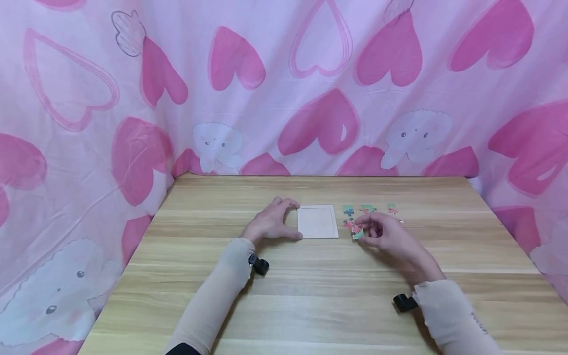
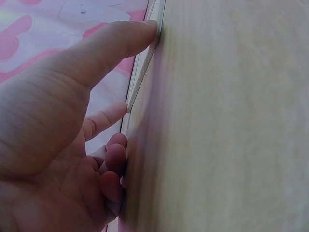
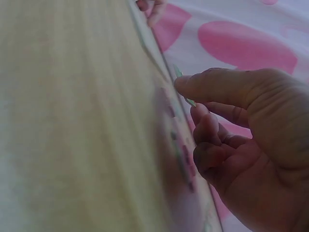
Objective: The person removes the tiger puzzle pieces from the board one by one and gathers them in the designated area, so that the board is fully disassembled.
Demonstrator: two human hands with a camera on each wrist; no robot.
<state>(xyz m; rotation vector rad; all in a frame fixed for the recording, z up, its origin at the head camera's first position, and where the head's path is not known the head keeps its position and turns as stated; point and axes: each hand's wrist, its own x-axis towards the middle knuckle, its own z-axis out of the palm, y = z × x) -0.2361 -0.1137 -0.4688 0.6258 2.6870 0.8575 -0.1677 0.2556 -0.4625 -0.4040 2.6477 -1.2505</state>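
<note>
A square, pale puzzle tray [image 1: 317, 222] with a raised border lies flat on the wooden table. My left hand [image 1: 276, 220] grips its left side, thumb at the near corner and index finger at the far corner. The left wrist view shows the thumb [image 2: 120, 41] pressed to the tray's edge, the other fingers loosely bent beside it. Between thumb and fingers my right hand [image 1: 390, 235] pinches a pink and green jigsaw piece [image 1: 357, 231], just right of the tray. In the right wrist view the piece [image 3: 192, 102] shows edge-on, mostly covered by the thumb.
Several loose jigsaw pieces lie right of the tray, among them a blue-green one [image 1: 348, 210], a green one [image 1: 367, 208] and one farther right [image 1: 392, 207]. The right hand partly covers others. A pink heart-print curtain [image 1: 275, 108] hangs behind the table [image 1: 310, 296].
</note>
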